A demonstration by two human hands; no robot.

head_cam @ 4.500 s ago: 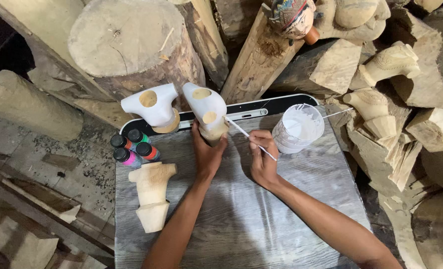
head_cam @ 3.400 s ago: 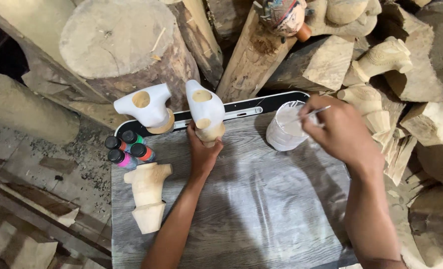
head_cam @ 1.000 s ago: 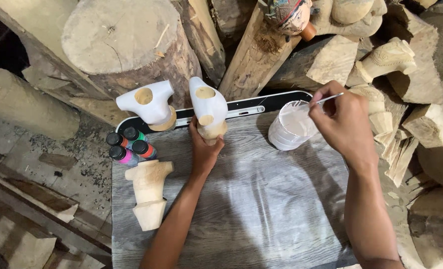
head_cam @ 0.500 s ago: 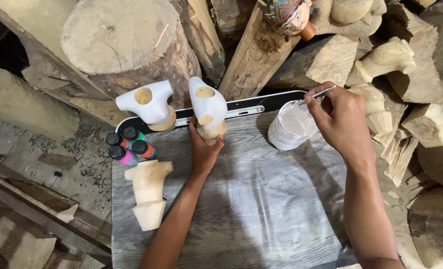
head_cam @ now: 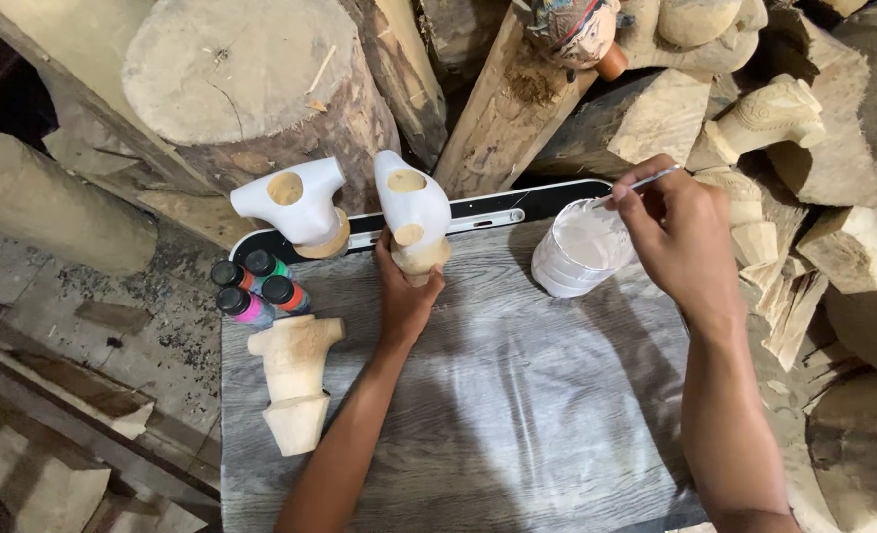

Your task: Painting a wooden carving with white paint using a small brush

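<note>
My left hand (head_cam: 406,293) grips the bare wooden base of a carved figure (head_cam: 411,209) whose upper part is painted white, holding it upright on the grey wood-grain board (head_cam: 517,405). My right hand (head_cam: 677,237) holds a thin paintbrush (head_cam: 639,184) with its tip at the rim of a white paint cup (head_cam: 579,252). A second white-painted carving (head_cam: 295,202) stands just left of the held one. An unpainted carving (head_cam: 294,380) lies on the board's left side.
Several small paint bottles (head_cam: 251,286) with black caps cluster at the board's left corner. A large log (head_cam: 246,89) and leaning timbers stand behind. Raw carved wood pieces (head_cam: 769,118) pile up on the right. A painted figure (head_cam: 567,25) sits at the top.
My right hand brought the brush from the held carving over to the paint cup and keeps working at its rim. My left hand has stayed on the carving.
</note>
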